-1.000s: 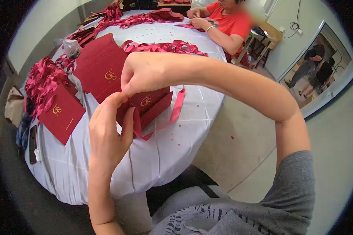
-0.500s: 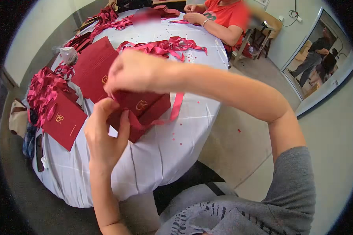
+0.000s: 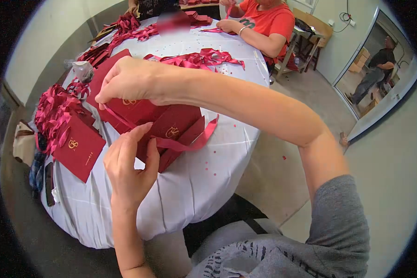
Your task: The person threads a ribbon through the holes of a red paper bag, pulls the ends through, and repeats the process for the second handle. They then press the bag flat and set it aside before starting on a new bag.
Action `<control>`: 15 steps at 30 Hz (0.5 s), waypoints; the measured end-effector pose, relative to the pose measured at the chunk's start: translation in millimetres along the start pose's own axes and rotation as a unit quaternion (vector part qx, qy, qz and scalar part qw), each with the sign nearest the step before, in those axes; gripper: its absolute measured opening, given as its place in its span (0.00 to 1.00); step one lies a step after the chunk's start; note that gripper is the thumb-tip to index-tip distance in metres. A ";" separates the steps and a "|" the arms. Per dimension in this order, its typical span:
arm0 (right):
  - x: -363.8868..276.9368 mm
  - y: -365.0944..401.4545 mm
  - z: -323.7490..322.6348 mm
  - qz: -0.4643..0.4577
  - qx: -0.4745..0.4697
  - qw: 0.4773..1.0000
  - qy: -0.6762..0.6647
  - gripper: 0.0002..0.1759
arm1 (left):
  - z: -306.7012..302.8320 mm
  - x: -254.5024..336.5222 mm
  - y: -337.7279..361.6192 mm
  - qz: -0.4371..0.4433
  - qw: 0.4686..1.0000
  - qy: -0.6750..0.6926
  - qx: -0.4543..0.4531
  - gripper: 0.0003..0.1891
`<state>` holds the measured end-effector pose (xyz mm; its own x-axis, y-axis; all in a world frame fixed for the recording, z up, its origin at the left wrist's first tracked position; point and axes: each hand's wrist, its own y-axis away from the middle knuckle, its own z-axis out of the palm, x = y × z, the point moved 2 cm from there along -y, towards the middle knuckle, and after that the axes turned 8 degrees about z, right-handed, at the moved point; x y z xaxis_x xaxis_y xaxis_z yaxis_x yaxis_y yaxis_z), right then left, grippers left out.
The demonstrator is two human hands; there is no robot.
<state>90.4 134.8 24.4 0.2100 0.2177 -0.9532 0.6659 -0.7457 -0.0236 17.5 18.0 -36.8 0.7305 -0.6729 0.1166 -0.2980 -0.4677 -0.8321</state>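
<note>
My right hand (image 3: 129, 83) pinches one end of a pink-red ribbon (image 3: 183, 146) between thumb and fingers, above the table's left half. From there the ribbon slants down to my left hand (image 3: 132, 169), passes by its thumb and forefinger, and loops off to the right. Those fingers are curled at a dark red card bag (image 3: 180, 125) with a gold emblem, where they seem to pinch the ribbon against it. Part of the bag is hidden by my hands and arm. Behind it lies another large red piece (image 3: 97, 83) with gold print.
Left of my hands are a flat red bag (image 3: 81, 148) and a heap of ribbons (image 3: 55, 109). More ribbons (image 3: 204, 59) lie beyond my right arm on the white tablecloth (image 3: 194, 185). A co-worker in a red shirt (image 3: 268, 25) handles ribbon across the table.
My right hand has moved left, drawing the ribbon into a straight stretch from my left hand. My left hand has shifted slightly down and right. The co-worker has raised a hand with ribbon.
</note>
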 end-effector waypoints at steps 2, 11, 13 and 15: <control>0.2 -5.2 4.1 0.001 0.007 1.000 -0.014 0.07 | 0.1 0.1 1.1 -0.003 1.000 -0.003 0.003 0.14; 15.3 -52.9 23.0 -0.109 0.039 0.993 -0.019 0.05 | 0.1 0.3 2.1 -0.028 0.998 -0.048 -0.008 0.13; 14.2 -42.2 22.8 -0.078 0.031 0.992 -0.095 0.04 | 5.8 -9.5 10.5 -0.059 0.998 -0.011 0.003 0.12; 17.8 -41.8 22.9 -0.161 0.044 0.983 -0.082 0.06 | 6.5 -14.3 15.3 -0.035 0.999 -0.018 0.009 0.11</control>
<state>49.9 155.5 1.5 -0.1245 0.3529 -0.9273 0.6131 -0.7074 -0.3516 6.4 24.2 -54.7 0.7709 -0.6175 0.1561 -0.2344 -0.5028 -0.8320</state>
